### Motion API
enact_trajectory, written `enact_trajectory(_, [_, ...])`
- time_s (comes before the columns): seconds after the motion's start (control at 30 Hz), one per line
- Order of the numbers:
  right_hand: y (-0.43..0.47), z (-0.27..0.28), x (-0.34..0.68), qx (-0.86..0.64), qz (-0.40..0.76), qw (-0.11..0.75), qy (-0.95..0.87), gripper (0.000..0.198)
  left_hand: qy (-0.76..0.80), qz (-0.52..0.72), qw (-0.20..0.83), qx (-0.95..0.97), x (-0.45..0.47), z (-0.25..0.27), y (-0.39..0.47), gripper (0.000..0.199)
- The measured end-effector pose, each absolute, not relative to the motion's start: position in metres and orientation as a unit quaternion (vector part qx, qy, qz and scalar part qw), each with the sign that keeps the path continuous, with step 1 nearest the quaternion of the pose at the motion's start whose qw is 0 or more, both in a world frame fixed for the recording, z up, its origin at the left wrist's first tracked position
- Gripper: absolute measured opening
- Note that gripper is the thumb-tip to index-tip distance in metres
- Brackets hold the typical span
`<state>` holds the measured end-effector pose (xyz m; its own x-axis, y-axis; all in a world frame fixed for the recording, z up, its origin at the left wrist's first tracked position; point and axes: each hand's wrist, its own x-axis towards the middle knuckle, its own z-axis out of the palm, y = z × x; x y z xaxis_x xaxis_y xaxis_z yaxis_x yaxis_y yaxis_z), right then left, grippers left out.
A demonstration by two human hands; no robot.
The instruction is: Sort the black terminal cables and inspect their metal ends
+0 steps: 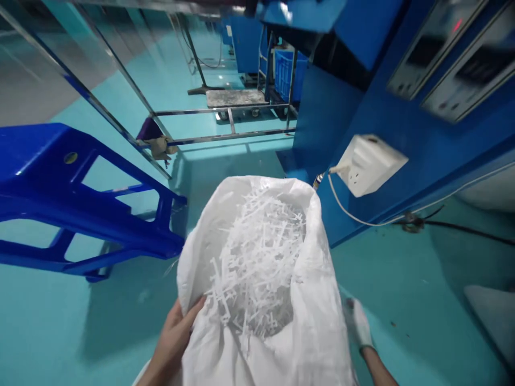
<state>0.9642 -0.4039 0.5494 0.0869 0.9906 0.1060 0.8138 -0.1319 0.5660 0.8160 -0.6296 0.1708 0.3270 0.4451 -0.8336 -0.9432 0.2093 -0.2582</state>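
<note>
A white woven sack [322, 268] stands in front of me with its mouth open and its rim partly folded outward. Inside lies a heap of thin white plastic pieces [261, 241], some spilling onto the near left rim. My left hand [179, 327], bare, is closed on the sack's left edge, thumb over the rim. Low on the right is my right hand [360, 321] in a white glove with dark fingertips, close beside the sack's right side. It is blurred, and its fingers are partly hidden, so its grip is unclear.
A blue plastic stool [88, 203] is at the left, near a metal frame [225, 138] with cloth on it. On the right, a blue machine cabinet [402, 139] carries a white socket box [364, 163] with a cable. A flat trolley [235, 97] and blue crate [285, 72] stand behind.
</note>
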Motion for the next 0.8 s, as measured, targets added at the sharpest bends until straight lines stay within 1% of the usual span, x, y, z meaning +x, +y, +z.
enact_trajectory(0.1, [-0.447,0.564,0.846,0.691,0.25,0.099,0.671,0.045,0.316,0.512,0.713,-0.361,0.816,0.177,-0.626,0.067])
enact_trajectory(0.13, [-0.464,0.559,0.802,0.665,0.22,0.04,0.713,0.042,0.327,0.516,0.716,-0.34,0.814,0.18,-0.626,0.063])
enact_trajectory(0.17, [-0.481,0.548,0.761,0.628,0.174,0.02,0.759,0.038,0.342,0.517,0.717,-0.319,0.812,0.185,-0.626,0.058])
enact_trajectory(0.2, [-0.496,0.533,0.724,0.582,0.124,0.035,0.803,0.031,0.351,0.511,0.72,-0.311,0.808,0.189,-0.628,0.055])
enact_trajectory(0.23, [-0.508,0.515,0.694,0.531,0.077,0.057,0.842,0.025,0.357,0.504,0.725,-0.304,0.802,0.193,-0.63,0.051])
enact_trajectory(0.27, [-0.517,0.495,0.672,0.486,0.033,0.118,0.865,0.023,0.362,0.497,0.731,-0.297,0.795,0.197,-0.633,0.047])
enact_trajectory(0.3, [-0.523,0.475,0.657,0.454,-0.003,0.187,0.871,0.026,0.365,0.488,0.738,-0.29,0.787,0.199,-0.638,0.043])
enact_trajectory(0.37, [-0.526,0.443,0.645,0.453,-0.059,0.333,0.825,0.032,0.376,0.47,0.751,-0.273,0.766,0.198,-0.65,0.034])
enact_trajectory(0.43, [-0.52,0.426,0.643,0.48,-0.078,0.404,0.775,0.036,0.39,0.448,0.762,-0.257,0.742,0.189,-0.664,0.023])
enact_trajectory(0.5, [-0.507,0.425,0.637,0.521,-0.048,0.425,0.739,0.037,0.4,0.423,0.776,-0.241,0.717,0.175,-0.679,0.014])
enact_trajectory(0.57, [-0.49,0.431,0.624,0.576,0.038,0.41,0.706,0.039,0.401,0.398,0.793,-0.225,0.694,0.16,-0.692,0.009])
enact_trajectory(0.6, [-0.48,0.434,0.616,0.602,0.086,0.396,0.688,0.044,0.399,0.388,0.802,-0.218,0.683,0.153,-0.696,0.009])
enact_trajectory(0.7, [-0.454,0.433,0.6,0.666,0.199,0.364,0.62,0.07,0.393,0.363,0.822,-0.196,0.658,0.14,-0.701,0.014])
enact_trajectory(0.77, [-0.439,0.425,0.602,0.704,0.241,0.353,0.567,0.086,0.392,0.347,0.83,-0.192,0.647,0.137,-0.699,0.021])
enact_trajectory(0.8, [-0.434,0.421,0.607,0.719,0.251,0.35,0.545,0.091,0.39,0.337,0.834,-0.195,0.645,0.136,-0.697,0.022])
